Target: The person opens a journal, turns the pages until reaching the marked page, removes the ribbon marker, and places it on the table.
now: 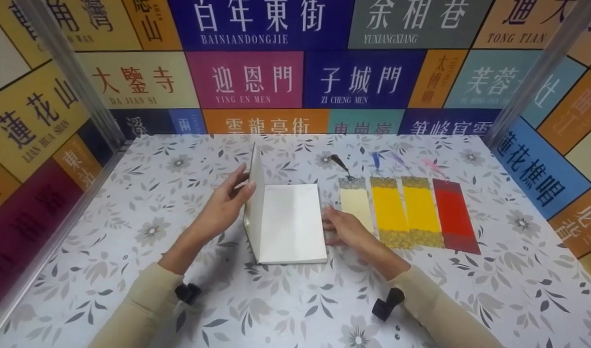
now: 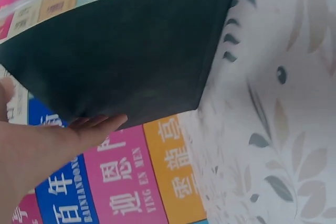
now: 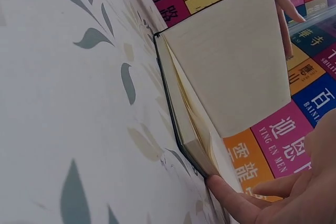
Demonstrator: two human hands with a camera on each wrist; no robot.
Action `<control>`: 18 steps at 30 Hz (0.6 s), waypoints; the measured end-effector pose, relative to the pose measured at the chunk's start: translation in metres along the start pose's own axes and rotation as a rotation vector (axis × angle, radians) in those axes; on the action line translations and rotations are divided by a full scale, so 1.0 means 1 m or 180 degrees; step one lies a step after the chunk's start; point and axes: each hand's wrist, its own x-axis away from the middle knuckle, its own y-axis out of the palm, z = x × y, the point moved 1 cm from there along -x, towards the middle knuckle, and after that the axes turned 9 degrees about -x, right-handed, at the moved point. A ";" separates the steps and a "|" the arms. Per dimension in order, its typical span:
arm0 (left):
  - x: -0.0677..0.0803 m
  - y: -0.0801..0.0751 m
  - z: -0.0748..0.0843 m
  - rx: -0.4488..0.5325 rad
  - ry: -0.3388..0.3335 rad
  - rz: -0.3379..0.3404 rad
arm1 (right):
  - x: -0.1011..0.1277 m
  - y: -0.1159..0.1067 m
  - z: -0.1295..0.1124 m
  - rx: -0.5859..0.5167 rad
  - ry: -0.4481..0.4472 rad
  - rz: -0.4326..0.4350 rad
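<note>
A dark-covered notebook (image 1: pixel 295 227) lies on the table, its cover (image 2: pixel 131 51) raised nearly upright on the left. White pages (image 3: pixel 199 140) show inside, slightly parted at the edge in the right wrist view. My left hand (image 1: pixel 225 203) rests against the outer face of that cover, fingers (image 2: pixel 100 127) touching near its free edge. None of its fingers show on the cover's inner face. At the notebook's right edge is my right hand (image 1: pixel 346 227), with one fingertip (image 3: pixel 218 184) touching the page block's corner and the thumb held apart.
Right of the notebook lie a cream bookmark (image 1: pixel 356 203), two yellow bookmarks (image 1: pixel 390 208) and a red bookmark (image 1: pixel 455 208), all tasselled. The cream one is close to my right hand. Colourful lettered panels (image 1: pixel 257 79) stand behind the floral-covered table (image 1: pixel 131 280).
</note>
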 end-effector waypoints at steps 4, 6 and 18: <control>-0.001 0.014 0.000 -0.0060 0.0127 -0.0185 | 0.000 0.000 -0.001 -0.0057 -0.0025 -0.0023; -0.002 0.022 0.000 -0.0164 0.0197 -0.0251 | 0.001 0.000 -0.002 -0.0082 -0.0040 -0.0023; -0.007 0.067 -0.004 -0.1008 0.0457 -0.0427 | 0.000 -0.004 -0.002 -0.0387 -0.0078 -0.0171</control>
